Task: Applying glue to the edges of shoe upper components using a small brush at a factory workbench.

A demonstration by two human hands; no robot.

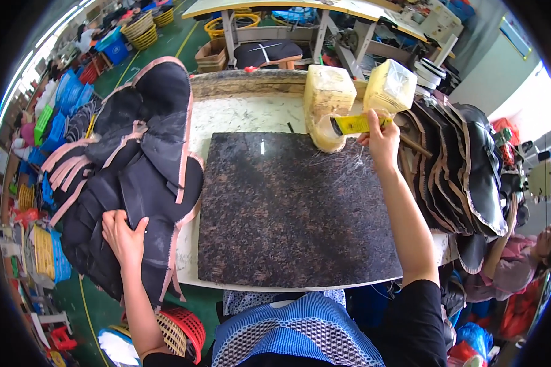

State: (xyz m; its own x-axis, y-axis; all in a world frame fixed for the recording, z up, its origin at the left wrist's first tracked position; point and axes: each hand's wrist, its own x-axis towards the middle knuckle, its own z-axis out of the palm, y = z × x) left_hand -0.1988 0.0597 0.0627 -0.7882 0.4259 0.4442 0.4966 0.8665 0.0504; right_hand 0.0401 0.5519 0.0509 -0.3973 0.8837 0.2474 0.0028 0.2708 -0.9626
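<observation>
On the left lies a pile of black sheet pieces [156, 177] with pinkish edges, shaped like shoe or boot parts. My left hand [125, 238] rests on them, thumb apart from the fingers; the fingertips lie against a fold. My right hand [381, 139] is closed around a flat yellow-handled brush [355, 125]. The brush's dark end points left, at the mouth of a glue-crusted pale cup [328, 136]; whether it touches the cup I cannot tell. Between my arms lies a dark speckled stone slab [294, 214].
Behind the cup stand two yellowed plastic containers [329, 87]. A stack of black pieces with light edges [465, 165] hangs over the table's right side, a wooden stick [416, 145] beside it. Another person [511, 263] is at the far right. A red basket [187, 327] sits below left.
</observation>
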